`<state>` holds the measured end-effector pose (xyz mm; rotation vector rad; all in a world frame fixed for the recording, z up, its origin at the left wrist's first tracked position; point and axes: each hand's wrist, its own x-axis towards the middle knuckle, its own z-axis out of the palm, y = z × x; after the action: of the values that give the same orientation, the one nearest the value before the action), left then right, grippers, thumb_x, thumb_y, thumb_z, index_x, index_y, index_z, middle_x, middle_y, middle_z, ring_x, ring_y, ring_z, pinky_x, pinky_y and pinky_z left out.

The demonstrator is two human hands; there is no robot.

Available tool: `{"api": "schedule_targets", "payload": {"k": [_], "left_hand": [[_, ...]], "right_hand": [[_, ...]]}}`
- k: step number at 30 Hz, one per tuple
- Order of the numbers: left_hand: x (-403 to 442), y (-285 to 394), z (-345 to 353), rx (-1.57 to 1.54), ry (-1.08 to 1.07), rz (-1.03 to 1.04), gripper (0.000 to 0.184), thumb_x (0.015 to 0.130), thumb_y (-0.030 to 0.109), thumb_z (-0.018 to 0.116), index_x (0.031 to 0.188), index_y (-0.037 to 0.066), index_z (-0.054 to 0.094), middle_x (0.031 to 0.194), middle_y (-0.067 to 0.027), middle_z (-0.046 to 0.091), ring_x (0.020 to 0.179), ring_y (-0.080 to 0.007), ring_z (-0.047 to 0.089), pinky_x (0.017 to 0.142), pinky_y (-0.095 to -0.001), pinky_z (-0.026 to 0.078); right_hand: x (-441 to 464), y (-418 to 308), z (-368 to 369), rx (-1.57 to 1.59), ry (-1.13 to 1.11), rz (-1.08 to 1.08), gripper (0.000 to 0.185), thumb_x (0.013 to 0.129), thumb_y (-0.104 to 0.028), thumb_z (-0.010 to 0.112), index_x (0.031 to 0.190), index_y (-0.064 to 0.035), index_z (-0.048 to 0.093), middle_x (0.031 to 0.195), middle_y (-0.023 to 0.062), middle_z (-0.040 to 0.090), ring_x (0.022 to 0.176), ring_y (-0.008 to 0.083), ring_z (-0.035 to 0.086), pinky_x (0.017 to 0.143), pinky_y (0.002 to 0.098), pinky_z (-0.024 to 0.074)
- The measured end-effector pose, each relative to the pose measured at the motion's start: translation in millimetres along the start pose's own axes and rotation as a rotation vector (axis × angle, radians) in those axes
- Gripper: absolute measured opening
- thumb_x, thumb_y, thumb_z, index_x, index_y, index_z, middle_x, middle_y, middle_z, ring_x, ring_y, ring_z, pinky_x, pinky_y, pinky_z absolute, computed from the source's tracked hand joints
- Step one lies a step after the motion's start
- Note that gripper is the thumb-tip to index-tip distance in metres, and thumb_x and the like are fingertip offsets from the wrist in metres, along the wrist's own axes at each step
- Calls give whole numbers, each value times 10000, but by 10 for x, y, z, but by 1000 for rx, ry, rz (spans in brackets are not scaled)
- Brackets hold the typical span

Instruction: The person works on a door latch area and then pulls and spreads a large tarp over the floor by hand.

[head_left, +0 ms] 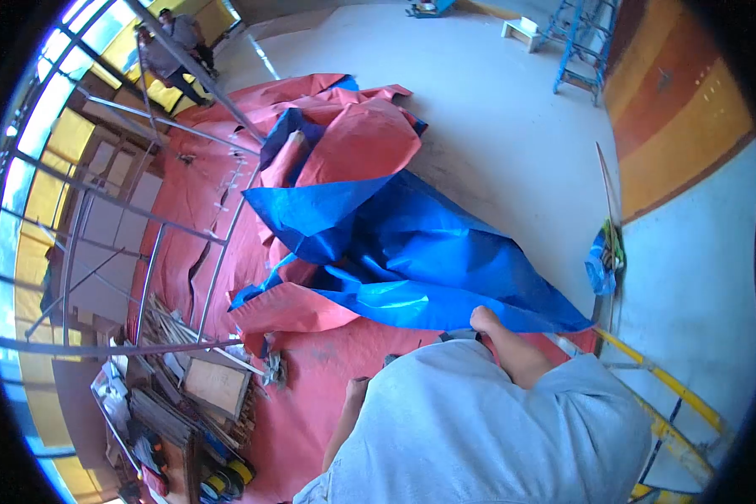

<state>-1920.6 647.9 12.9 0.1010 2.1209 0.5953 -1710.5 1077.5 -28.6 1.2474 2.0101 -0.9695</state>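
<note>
Below me, my right hand (pixel 484 320) is closed on the near edge of a large crumpled blue tarp (pixel 445 252). This tarp has a red underside, which shows where its corners fold over. My left hand (pixel 357 387) hangs lower and to the left, fingers curled, with nothing visible in it. It is over a red sheet (pixel 311 420) that covers the floor, apart from the blue tarp. A bunched red part (pixel 361 143) of the tarp lies farther forward.
Metal scaffold bars (pixel 143 202) cross the left side. Wood scraps (pixel 214 386) and tools lie at lower left. Two people (pixel 176 55) are at upper left. A blue ladder (pixel 581 50) stands at upper right; a yellow frame (pixel 664 378) is at right, near the wall.
</note>
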Motion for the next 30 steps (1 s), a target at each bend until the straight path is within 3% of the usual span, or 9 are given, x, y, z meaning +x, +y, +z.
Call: {"api": "schedule_targets", "payload": {"k": [2, 6, 8, 11, 16, 22, 27, 29, 30], "left_hand": [[253, -252, 90, -25, -63, -5, 316, 810, 303, 655, 1017, 76, 729, 877, -155, 716, 779, -250, 686, 699, -369, 513], [370, -323, 105, -196, -96, -25, 323, 807, 305, 656, 1009, 63, 727, 910, -140, 719, 797, -228, 683, 715, -361, 512], [333, -150, 29, 94, 20, 8, 319, 809, 276, 654, 998, 28, 722, 918, -155, 718, 787, -189, 672, 713, -342, 509], [408, -91, -25, -37, -76, 55, 326, 816, 267, 647, 1000, 8, 715, 926, -166, 716, 806, -170, 668, 728, -335, 511], [630, -122, -111, 141, -168, 171, 324, 818, 271, 640, 998, 12, 715, 910, -165, 715, 780, -183, 669, 705, -339, 516], [658, -40, -140, 198, -240, 262, 315, 819, 264, 631, 995, 17, 714, 873, -156, 715, 719, -205, 666, 657, -347, 523], [545, 114, -269, 217, -277, 582, 307, 820, 258, 623, 992, 21, 713, 842, -149, 714, 668, -223, 664, 617, -355, 529], [453, 211, -395, 122, -303, 121, 304, 824, 265, 626, 1008, 37, 706, 755, -111, 699, 540, -172, 604, 487, -331, 480], [569, 117, -405, 85, -273, 112, 304, 824, 265, 626, 1008, 37, 706, 755, -111, 699, 540, -172, 604, 487, -331, 480]], "right_hand": [[-15, 105, 160, 3, 154, 57, 214, 766, -143, 543, 834, -45, 721, 926, 208, 689, 874, 335, 682, 769, 445, 538], [-56, 340, 327, -43, 140, 13, 201, 767, -151, 575, 828, -29, 722, 921, 205, 696, 814, 347, 690, 711, 451, 543], [-272, 347, 261, 20, 100, 91, 198, 761, -141, 583, 841, -22, 720, 911, 211, 694, 801, 352, 690, 696, 452, 542], [-499, 289, 176, 92, 82, 177, 200, 751, -120, 594, 867, -11, 715, 910, 222, 691, 800, 355, 691, 683, 453, 539], [-701, 392, 257, 112, 122, 189, 221, 760, -119, 589, 904, -5, 713, 933, 222, 692, 830, 349, 693, 695, 460, 540], [-743, 402, 595, 149, 350, 175, 222, 745, -135, 601, 881, 3, 710, 919, 226, 690, 839, 330, 696, 698, 451, 545], [-1065, 476, 767, 146, 173, 125, 197, 726, -196, 658, 748, -7, 709, 696, 190, 672, 580, 299, 671, 552, 421, 531], [-1149, 491, 931, 218, 173, 169, 214, 731, -216, 670, 695, -6, 697, 661, 187, 661, 546, 288, 663, 518, 413, 527], [-1287, 409, 901, 274, 163, 223, 225, 740, -221, 672, 675, -6, 691, 653, 185, 658, 553, 281, 666, 508, 410, 526]]}}
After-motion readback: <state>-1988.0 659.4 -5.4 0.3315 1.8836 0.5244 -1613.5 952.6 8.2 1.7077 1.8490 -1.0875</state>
